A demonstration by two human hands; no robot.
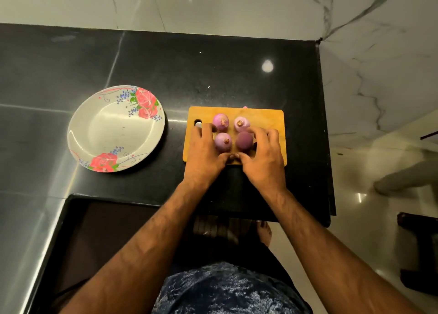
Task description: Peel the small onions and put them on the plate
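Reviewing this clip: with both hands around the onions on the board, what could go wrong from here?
1. The four small round purple onions sit loose on the wooden cutting board. They could roll off once the left hand and right hand lift away.
2. The floral white plate sits apart to the left, so each onion crosses bare black counter and might be dropped.

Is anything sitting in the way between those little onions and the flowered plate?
Nothing visible does. The four onions sit on the cutting board; the dark counter between board and plate shows nothing on it. Only the person's own left hand lies on that side.
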